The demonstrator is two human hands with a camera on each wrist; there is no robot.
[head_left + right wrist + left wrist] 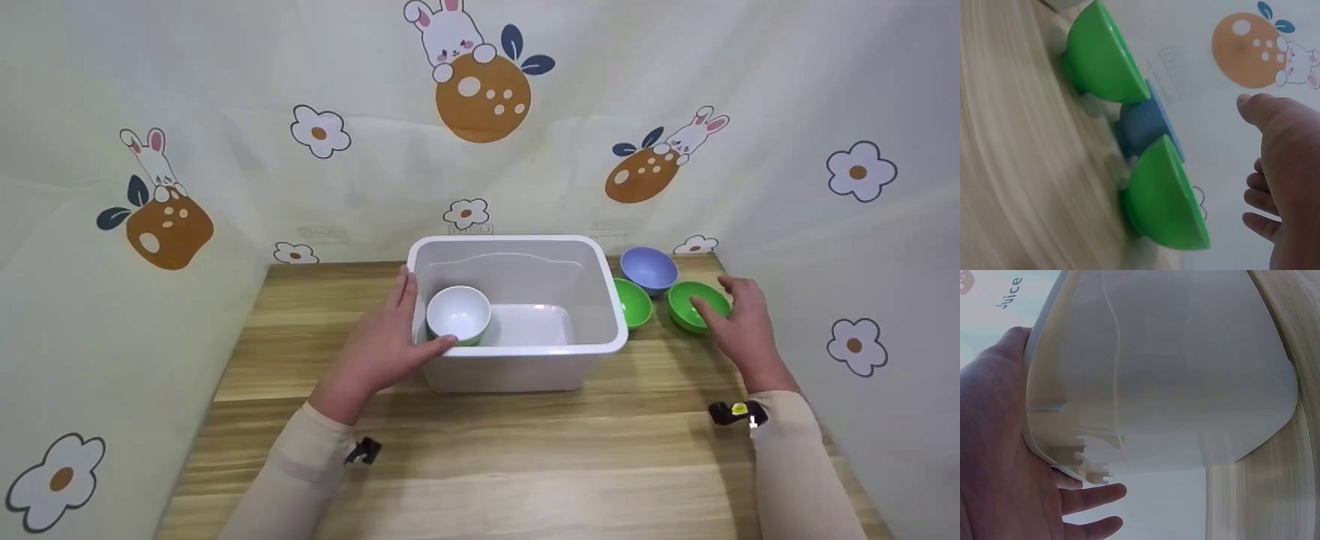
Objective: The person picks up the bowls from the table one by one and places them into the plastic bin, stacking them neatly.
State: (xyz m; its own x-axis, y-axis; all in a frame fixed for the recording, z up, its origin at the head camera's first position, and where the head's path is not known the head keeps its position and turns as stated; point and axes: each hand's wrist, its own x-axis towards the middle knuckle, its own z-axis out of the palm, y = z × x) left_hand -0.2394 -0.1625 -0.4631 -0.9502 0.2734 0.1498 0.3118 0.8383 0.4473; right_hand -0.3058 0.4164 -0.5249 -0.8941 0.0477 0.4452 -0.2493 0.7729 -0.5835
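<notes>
A white plastic bin stands on the wooden table. My left hand rests on its front left corner, straight fingers along the left rim and thumb across the front rim. Inside, at the left, sits a white bowl with some green showing beneath it. My right hand hovers at the right green bowl, thumb and fingers spread apart above its rim with nothing held. In the right wrist view, that hand appears apart from the nearer green bowl.
A second green bowl stands close against the bin's right side, partly hidden by it. Behind the two green bowls is a blue bowl. Printed cloth walls with rabbits and flowers enclose the table at the back and both sides.
</notes>
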